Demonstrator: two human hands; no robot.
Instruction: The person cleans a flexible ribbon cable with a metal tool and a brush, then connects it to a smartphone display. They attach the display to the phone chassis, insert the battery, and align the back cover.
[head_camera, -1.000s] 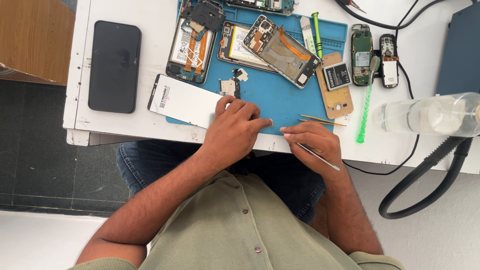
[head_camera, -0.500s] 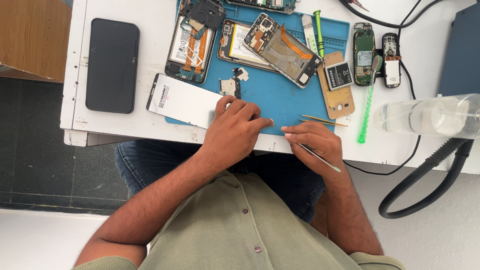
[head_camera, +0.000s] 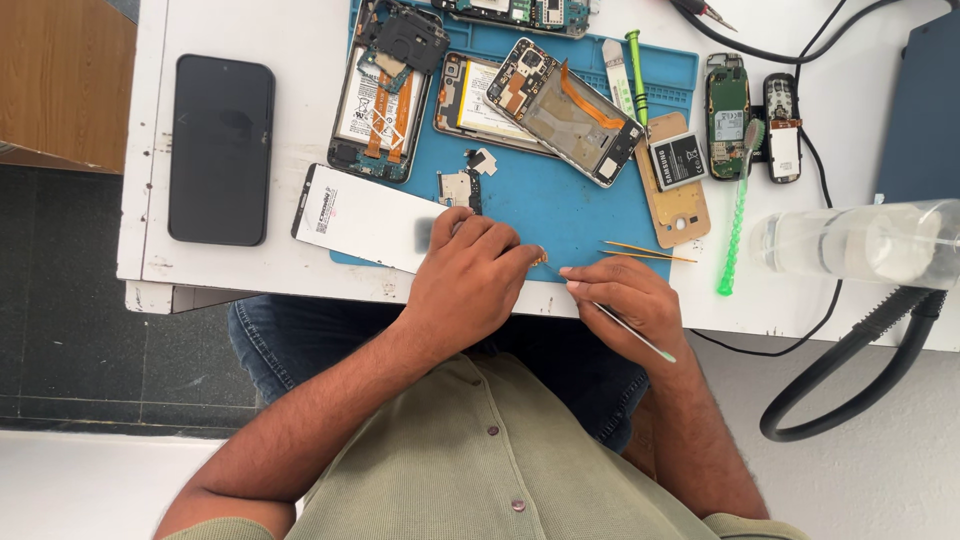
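— What sits between the hands?
— A small gold part (head_camera: 541, 260), pinched at the left hand's (head_camera: 470, 275) fingertips on the near edge of the blue mat (head_camera: 540, 205), close to the table (head_camera: 300, 262) edge.
— How is that hand posed?
— Knuckles up, fingers curled tight, forearm running back across the lap.
— And the right hand (head_camera: 622, 300)?
— Closed around a thin metal tool (head_camera: 632, 334), held like a pen, its tip aimed at the part; whether it touches, I cannot tell.
— What lies around?
— A white strip (head_camera: 360, 215) just left of the left hand, tweezers (head_camera: 645, 251) just beyond the right, opened phones (head_camera: 565, 110) farther up the mat, a black phone (head_camera: 220, 148) well apart on the left.
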